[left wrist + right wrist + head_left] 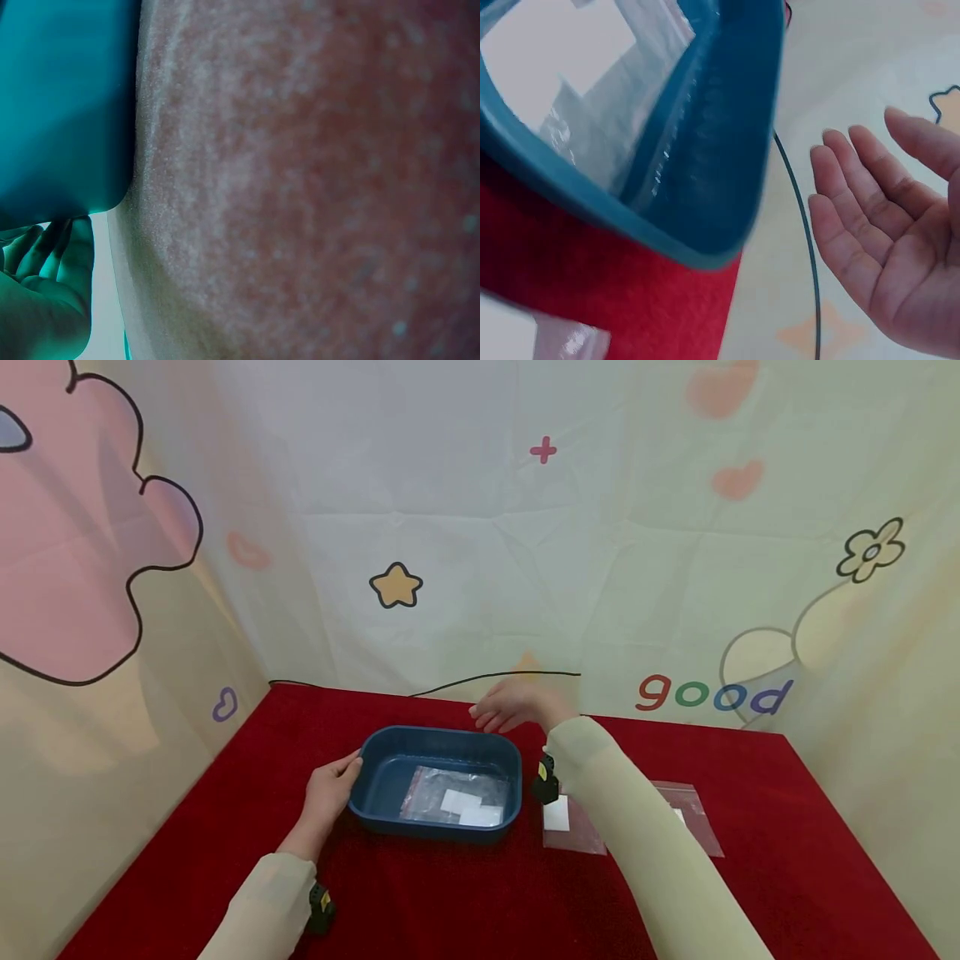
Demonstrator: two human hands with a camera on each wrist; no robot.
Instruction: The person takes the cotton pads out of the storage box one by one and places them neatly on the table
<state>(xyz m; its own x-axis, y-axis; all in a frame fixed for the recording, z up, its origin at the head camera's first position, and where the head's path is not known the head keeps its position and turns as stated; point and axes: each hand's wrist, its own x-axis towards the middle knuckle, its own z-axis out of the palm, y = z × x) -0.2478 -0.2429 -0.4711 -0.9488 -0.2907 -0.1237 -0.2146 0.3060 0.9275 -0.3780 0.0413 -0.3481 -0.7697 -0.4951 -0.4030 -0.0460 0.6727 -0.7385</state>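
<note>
A dark blue rectangular plastic basin [386, 817] stands on the red cloth. In it lies a clear zip bag [435, 785] with white paper pieces. My left hand [330, 789] grips the basin's left side, thumb at the rim; in the left wrist view its fingers [71, 259] are against the basin wall. Past the basin's far right corner, my right hand [513, 703] hovers with loosely bent fingers, and the right wrist view shows its palm [915, 277] with nothing in it.
Right of the basin, a clear zip bag with a white card [556, 814] lies partly under my right forearm. Another clear bag [697, 814] lies farther right. A printed curtain [465, 527] hangs behind the red cloth [450, 893], with more fabric at both sides.
</note>
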